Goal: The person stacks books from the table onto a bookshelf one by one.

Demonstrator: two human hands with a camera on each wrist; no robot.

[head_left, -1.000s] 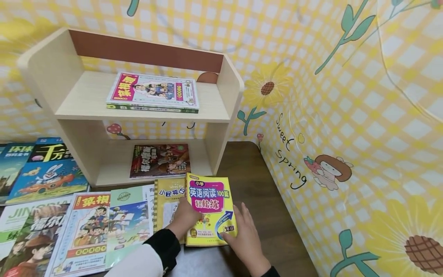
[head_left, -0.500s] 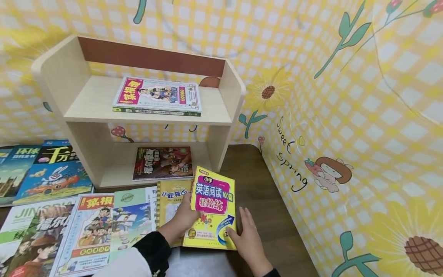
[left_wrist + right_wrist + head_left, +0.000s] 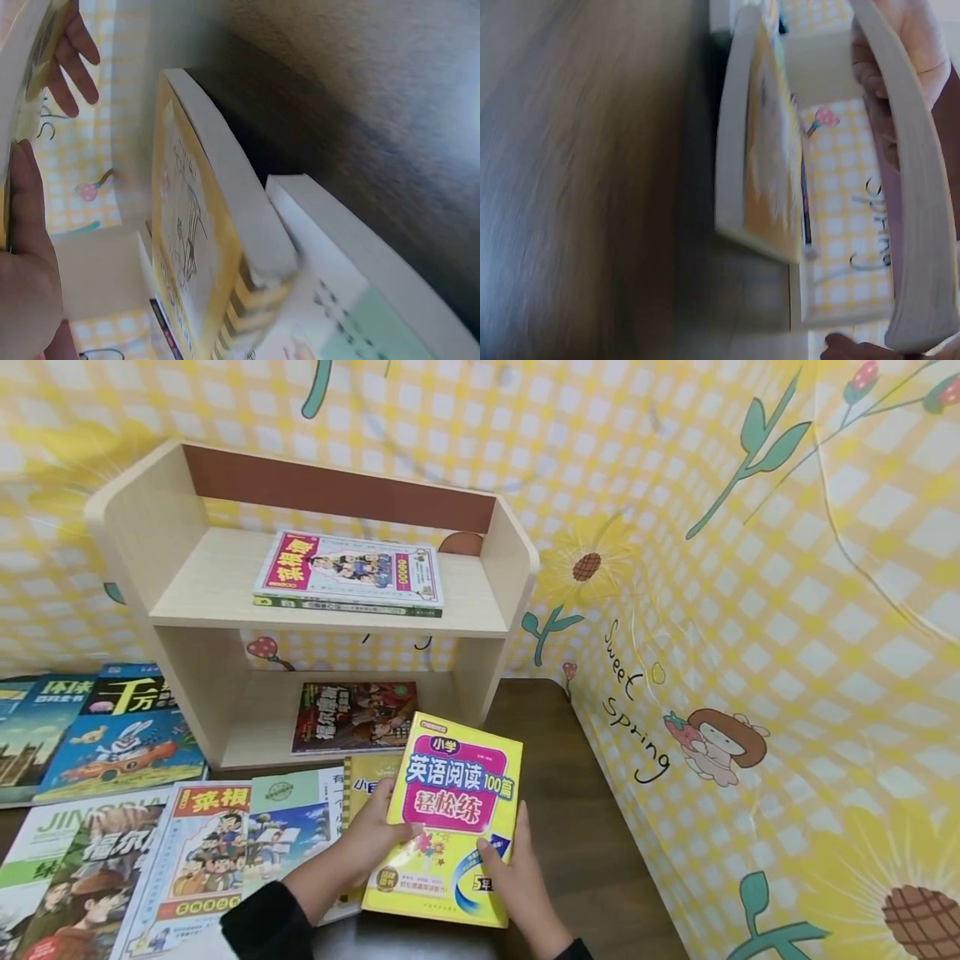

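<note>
Your two hands are bare: no gloves, rings or watch show on either. Your left hand [image 3: 372, 839] comes out of a black cuff [image 3: 266, 922], a soft, ribbed-looking dark band that closes round the forearm just behind the wrist. Your right hand [image 3: 517, 881] shows only a thin sliver of the same black fabric [image 3: 573, 950] at the bottom edge of the head view, so you cannot tell more of that sleeve there. In the left wrist view your palm and thumb [image 3: 26, 247] fill the lower left corner, with your nails short and unpainted. The right wrist view is too blurred to show any clothing.
</note>
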